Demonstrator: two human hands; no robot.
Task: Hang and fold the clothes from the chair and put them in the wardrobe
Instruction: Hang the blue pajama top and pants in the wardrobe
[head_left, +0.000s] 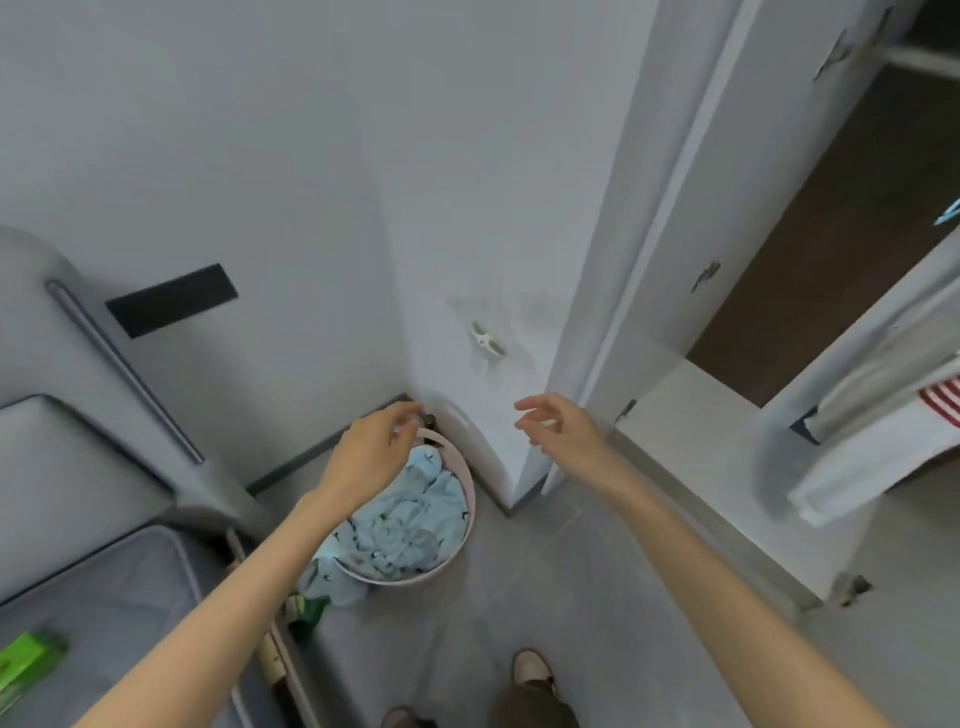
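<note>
A pink round basket (464, 545) stands on the floor in the wall corner, filled with crumpled light blue cloth (402, 525) that spills over its left rim. My left hand (376, 447) hovers over the basket's far rim with fingers loosely curled, holding nothing I can make out. To the right, above the floor beside the wall corner, my right hand (558, 428) is held out with spread, relaxed fingers and is empty. The open wardrobe (831, 249) is at the right, with pale clothes (883, 415) hanging at its edge.
A grey bed with a padded headboard (78, 415) fills the left side, and a green item (28, 670) lies on the mattress. A green bag (306, 613) lies on the floor by the bed frame. My feet (530, 670) stand on the grey floor below.
</note>
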